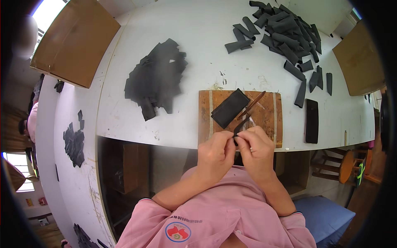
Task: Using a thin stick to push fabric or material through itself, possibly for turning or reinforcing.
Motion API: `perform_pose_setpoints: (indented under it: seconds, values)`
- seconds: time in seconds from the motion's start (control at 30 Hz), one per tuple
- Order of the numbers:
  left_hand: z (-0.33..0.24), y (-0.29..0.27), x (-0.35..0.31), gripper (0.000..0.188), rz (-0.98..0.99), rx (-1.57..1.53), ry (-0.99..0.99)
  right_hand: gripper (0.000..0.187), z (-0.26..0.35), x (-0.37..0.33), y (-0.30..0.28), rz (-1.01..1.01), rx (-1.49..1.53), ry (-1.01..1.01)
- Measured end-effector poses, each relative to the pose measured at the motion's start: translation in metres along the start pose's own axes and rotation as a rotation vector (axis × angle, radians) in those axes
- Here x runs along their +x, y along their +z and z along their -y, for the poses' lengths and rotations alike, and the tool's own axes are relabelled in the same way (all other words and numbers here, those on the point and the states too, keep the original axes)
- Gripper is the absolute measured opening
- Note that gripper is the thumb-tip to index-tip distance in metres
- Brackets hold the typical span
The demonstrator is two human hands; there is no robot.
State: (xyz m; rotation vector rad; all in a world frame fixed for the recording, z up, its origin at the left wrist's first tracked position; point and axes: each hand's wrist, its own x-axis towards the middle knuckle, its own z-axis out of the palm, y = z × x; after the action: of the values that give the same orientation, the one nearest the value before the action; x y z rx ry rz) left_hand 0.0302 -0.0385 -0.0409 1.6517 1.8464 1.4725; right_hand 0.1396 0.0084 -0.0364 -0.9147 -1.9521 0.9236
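Note:
My left hand (216,153) and my right hand (257,149) meet at the front edge of a worn wooden board (204,124). Between their pinched fingertips is a narrow black strip of soft-looking material (241,126); both hands grip its near end, and the fingers partly hide it. Just beyond them a flat black rectangular stack or pad (230,108) lies slanted on the board. Beside it rests a slim reddish-brown stick-like tool (254,101), also slanted.
Flat black pieces (154,78) form a heap on the left of the white table (198,49). Rolled black tubes (285,35) are piled at the far right. A dark phone (312,121) lies right of the board. Cardboard boxes (76,41) flank the table; a wooden stool (345,166) stands right.

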Motion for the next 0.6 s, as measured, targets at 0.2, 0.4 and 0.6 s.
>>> perform_pose_setpoints:
  seconds: [0.2,0.4,0.6]
  values:
    - [-0.002,-0.009,0.015,0.015,-0.070,-0.773,-0.721,0.019,-0.010,-0.002,0.016,-0.076,-0.228,-0.052]
    - [0.010,-0.030,0.020,0.021,0.271,-1.282,-0.831,0.010,-0.006,0.000,0.002,-0.021,0.194,0.134]
    - [0.013,-0.022,0.020,0.023,0.196,-0.889,-0.605,0.009,-0.009,-0.008,0.007,0.201,1.423,0.704]
